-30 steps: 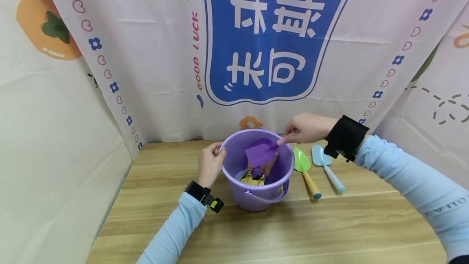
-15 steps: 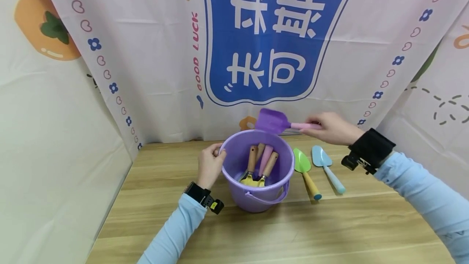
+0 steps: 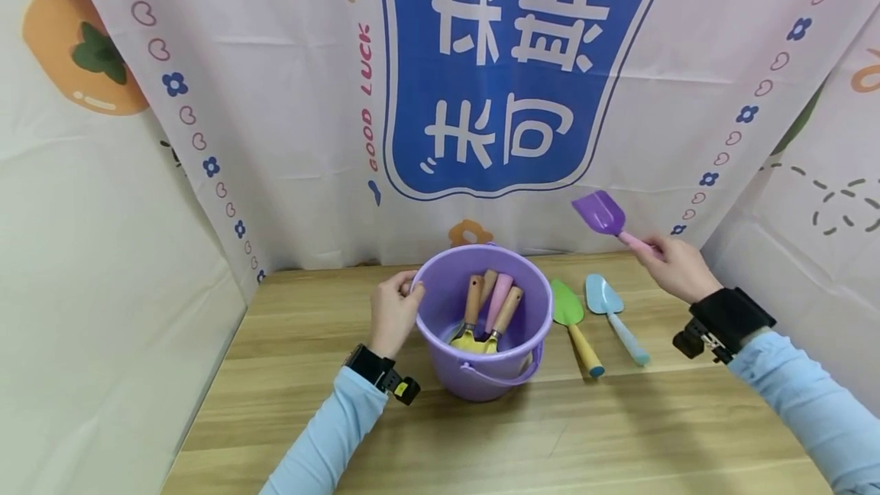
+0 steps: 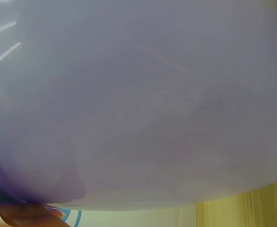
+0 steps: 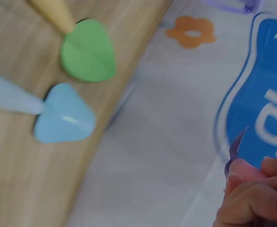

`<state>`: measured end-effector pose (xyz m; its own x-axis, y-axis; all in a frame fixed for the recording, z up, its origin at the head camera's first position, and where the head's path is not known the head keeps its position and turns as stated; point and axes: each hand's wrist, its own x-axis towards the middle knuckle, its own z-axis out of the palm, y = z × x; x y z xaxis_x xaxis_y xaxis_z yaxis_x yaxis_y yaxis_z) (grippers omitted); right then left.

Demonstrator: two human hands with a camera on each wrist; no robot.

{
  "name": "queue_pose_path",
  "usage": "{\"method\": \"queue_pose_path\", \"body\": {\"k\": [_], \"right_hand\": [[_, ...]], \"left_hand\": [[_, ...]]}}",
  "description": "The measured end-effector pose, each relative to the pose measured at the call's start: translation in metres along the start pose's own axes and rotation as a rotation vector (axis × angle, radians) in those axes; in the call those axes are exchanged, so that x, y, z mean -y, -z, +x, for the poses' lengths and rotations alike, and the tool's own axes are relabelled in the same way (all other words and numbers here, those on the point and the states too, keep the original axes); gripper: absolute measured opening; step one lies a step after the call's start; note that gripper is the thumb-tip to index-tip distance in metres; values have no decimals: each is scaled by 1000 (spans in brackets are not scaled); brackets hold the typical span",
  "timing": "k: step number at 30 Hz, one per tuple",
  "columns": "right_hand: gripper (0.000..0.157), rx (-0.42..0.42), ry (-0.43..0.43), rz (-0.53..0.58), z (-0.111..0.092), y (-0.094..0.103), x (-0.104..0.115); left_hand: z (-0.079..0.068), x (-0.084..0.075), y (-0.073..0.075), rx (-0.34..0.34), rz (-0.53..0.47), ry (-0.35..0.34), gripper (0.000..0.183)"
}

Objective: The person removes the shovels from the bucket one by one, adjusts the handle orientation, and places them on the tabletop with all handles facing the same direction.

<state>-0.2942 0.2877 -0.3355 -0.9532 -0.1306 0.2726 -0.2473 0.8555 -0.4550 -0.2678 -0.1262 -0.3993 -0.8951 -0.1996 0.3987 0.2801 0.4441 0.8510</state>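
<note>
My left hand [image 3: 393,315] grips the left rim of a purple bucket [image 3: 450,369], thumb inside and fingers outside. Its wall fills most of the left wrist view. Inside lie several hand tools with wooden handles [image 3: 506,310] and one pink handle [image 3: 499,302]; parts of them are yellow, and their lower ends are partly hidden. Above the table at the right, my right hand [image 3: 677,266] holds a purple toy shovel [image 3: 602,214] by its pink handle, blade pointing up and left. In the right wrist view, fingers [image 5: 252,201] curl round that handle.
Right of the bucket, a green trowel [image 3: 567,304] with a yellow handle and a light blue trowel [image 3: 605,296] lie side by side on the wooden table [image 3: 309,342]. A printed cloth [image 3: 309,197] hangs along the table's back edge.
My right hand has lifted the purple shovel out of the bucket and carried it rightward, past the two trowels. My left hand stays on the bucket rim.
</note>
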Motion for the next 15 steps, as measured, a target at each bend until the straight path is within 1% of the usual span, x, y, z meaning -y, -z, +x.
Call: {"method": "queue_pose_path", "body": {"k": [3,7,10,15], "right_hand": [[52,1,-57,-19,-5,-6,-28],[63,74,-177,8,-17,-18,-61],[68,110,-247,23,-27,-32,-83],[69,140,-297,-8,-42,-52,-110]], "left_hand": [[0,1,0,-4,3,-12,23],[0,1,0,0,4,-17,23],[0,2,-1,5,5,-6,23],[0,3,-1,12,13,6,22]]}}
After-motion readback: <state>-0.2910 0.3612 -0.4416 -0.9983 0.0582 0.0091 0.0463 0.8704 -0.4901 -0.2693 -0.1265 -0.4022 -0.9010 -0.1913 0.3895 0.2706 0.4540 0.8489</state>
